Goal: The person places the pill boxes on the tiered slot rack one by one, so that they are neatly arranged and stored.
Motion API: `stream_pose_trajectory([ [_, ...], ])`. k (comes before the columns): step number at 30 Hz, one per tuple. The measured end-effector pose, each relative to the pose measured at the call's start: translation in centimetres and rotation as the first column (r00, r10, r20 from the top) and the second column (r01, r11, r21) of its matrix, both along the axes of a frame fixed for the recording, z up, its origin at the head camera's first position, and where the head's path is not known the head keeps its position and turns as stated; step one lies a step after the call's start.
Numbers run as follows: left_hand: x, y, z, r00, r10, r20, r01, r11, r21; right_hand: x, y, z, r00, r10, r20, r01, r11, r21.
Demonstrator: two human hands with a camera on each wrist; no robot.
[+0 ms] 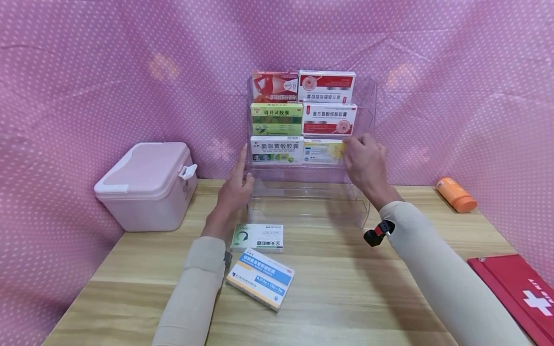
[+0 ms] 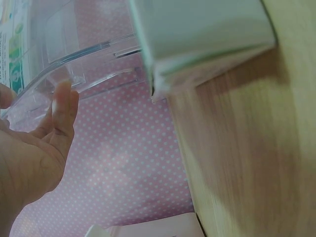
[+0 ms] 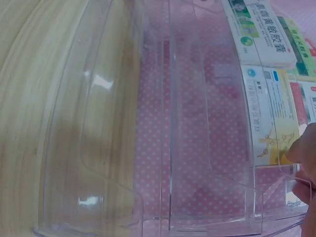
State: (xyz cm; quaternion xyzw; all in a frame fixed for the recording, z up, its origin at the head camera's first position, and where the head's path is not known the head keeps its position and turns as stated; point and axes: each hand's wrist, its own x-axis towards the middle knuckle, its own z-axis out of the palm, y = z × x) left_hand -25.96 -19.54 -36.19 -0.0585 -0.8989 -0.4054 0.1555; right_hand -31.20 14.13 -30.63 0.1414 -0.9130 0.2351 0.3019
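A clear tiered display rack (image 1: 303, 191) stands on the table, with several medicine boxes in its upper tiers. My right hand (image 1: 367, 161) pinches the right end of a yellow-and-white medicine box (image 1: 322, 152), which sits in the third tier beside a white-and-green medicine box (image 1: 277, 150). In the right wrist view only fingertips show at the edge of the yellow-and-white box (image 3: 269, 113). Against the rack's left side rests my left hand (image 1: 235, 190), its fingers extended; the left wrist view shows the hand (image 2: 37, 153) by the clear side panel.
Two medicine boxes lie in front of the rack: a green-and-white one (image 1: 259, 238) and a blue-and-white one (image 1: 261, 278). A pink lidded case (image 1: 147, 187) stands at left. To the right are an orange bottle (image 1: 456, 194) and a red first aid pouch (image 1: 510, 288).
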Motion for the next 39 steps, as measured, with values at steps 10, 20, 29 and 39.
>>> stream_pose_trajectory([
  [10,0.3,-0.2,0.0,1.000,0.006,0.008,-0.006,1.000,-0.012,1.3,-0.4,0.2,1.000,0.016,0.004,-0.016,0.998,0.063],
  [20,0.2,0.1,0.1,1.000,-0.002,-0.015,0.002,1.000,-0.006,4.9,-1.9,-1.3,0.984,0.110,-0.144,-0.117,0.992,-0.039],
  [29,0.0,0.0,0.0,0.999,-0.003,-0.038,0.002,1.000,-0.014,9.8,-3.9,-4.4,0.937,0.341,0.078,-0.339,0.940,-0.036],
  [39,0.2,0.0,0.0,1.000,0.001,-0.024,-0.001,1.000,-0.024,15.5,-5.8,-7.7,0.580,0.486,0.654,-0.506,0.844,-0.179],
])
